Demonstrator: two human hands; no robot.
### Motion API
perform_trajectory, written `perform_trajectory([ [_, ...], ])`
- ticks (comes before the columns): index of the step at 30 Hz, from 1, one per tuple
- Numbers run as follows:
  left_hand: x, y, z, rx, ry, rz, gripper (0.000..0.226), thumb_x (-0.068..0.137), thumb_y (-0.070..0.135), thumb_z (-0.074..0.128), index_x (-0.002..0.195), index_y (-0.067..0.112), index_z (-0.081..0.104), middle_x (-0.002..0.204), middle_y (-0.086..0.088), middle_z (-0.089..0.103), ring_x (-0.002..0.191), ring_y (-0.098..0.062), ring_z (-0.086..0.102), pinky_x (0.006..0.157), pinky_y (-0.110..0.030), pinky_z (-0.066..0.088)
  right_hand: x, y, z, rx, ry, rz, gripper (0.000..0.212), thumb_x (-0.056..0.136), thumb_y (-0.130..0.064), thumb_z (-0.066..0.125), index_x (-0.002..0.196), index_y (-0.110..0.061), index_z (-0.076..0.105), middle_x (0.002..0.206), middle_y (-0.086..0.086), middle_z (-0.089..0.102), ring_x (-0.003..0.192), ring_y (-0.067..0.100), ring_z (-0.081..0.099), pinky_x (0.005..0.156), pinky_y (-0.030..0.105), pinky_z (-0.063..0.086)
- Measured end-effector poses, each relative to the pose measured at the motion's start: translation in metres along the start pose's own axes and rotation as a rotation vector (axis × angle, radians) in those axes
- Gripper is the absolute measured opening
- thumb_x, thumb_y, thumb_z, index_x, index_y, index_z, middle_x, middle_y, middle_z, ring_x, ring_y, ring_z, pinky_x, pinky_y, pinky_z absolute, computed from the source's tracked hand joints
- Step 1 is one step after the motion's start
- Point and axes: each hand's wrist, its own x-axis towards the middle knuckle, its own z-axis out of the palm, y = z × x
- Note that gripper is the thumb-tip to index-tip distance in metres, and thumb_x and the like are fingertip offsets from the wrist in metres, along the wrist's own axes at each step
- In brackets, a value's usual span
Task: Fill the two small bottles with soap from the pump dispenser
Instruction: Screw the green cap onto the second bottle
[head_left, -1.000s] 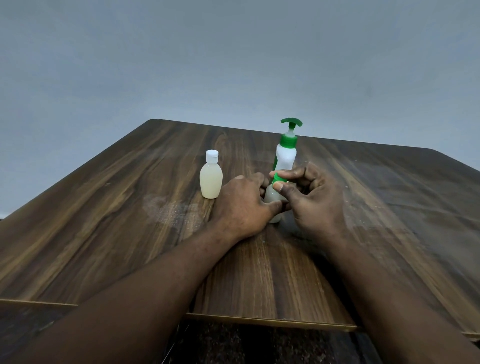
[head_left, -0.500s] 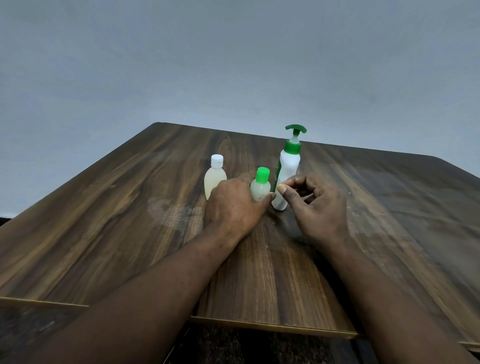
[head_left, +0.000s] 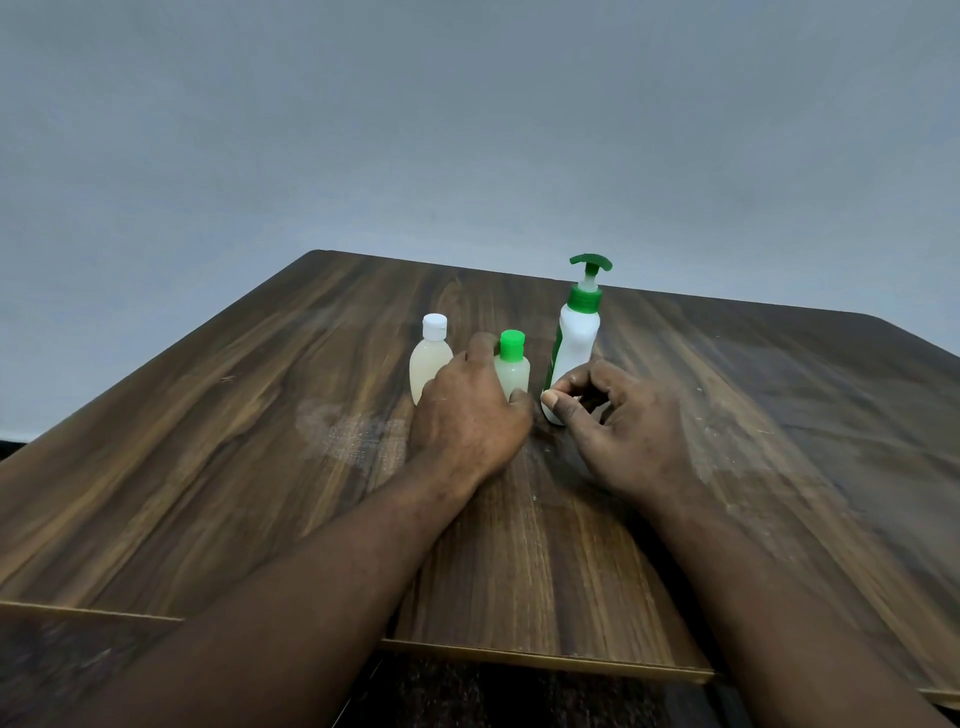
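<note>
The left hand (head_left: 470, 415) grips the green-capped bottle (head_left: 511, 371), which stands upright on the counter (head_left: 208, 467) at the hand's 1 o'clock. The white-capped bottle (head_left: 430, 364) stands at its 11 o'clock, partly behind the knuckles. The right hand (head_left: 623, 431) is curled, thumb against forefinger, holding nothing. The pump dispenser (head_left: 576, 343) stands at its 11 o'clock, its base partly blocked by the thumb.

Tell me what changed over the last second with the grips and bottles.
The right grip let go of the green cap and now sits curled and empty before the pump dispenser. The left grip keeps holding the green-capped bottle, now shifted left, beside the pump dispenser instead of before it. The white-capped bottle and pump dispenser stayed put.
</note>
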Motion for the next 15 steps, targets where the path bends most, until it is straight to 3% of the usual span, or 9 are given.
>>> perform_trajectory([
  [7, 0.0033, -0.0030, 0.0027, -0.031, 0.000, 0.011, 0.056, 0.086, 0.051, 0.080, 0.128, 0.024, 0.054, 0.119, 0.001, 0.069, 0.104, -0.024, 0.067, 0.080, -0.042, 0.058, 0.0002, 0.0007, 0.0005, 0.003, -0.018, -0.008, 0.007, 0.091, -0.021, 0.084, 0.090, -0.022, 0.078, 0.079, -0.020, 0.072, 0.069, 0.006, 0.068, 0.061, 0.011, 0.044],
  [15, 0.0043, -0.0032, 0.0044, -0.001, -0.014, 0.044, 0.051, 0.092, 0.034, 0.071, 0.139, 0.022, 0.053, 0.126, 0.000, 0.063, 0.112, -0.025, 0.063, 0.084, -0.039, 0.052, -0.0004, -0.0017, 0.0001, -0.005, -0.022, -0.016, 0.007, 0.091, -0.027, 0.082, 0.088, -0.023, 0.076, 0.078, -0.023, 0.070, 0.070, 0.003, 0.067, 0.062, 0.011, 0.044],
])
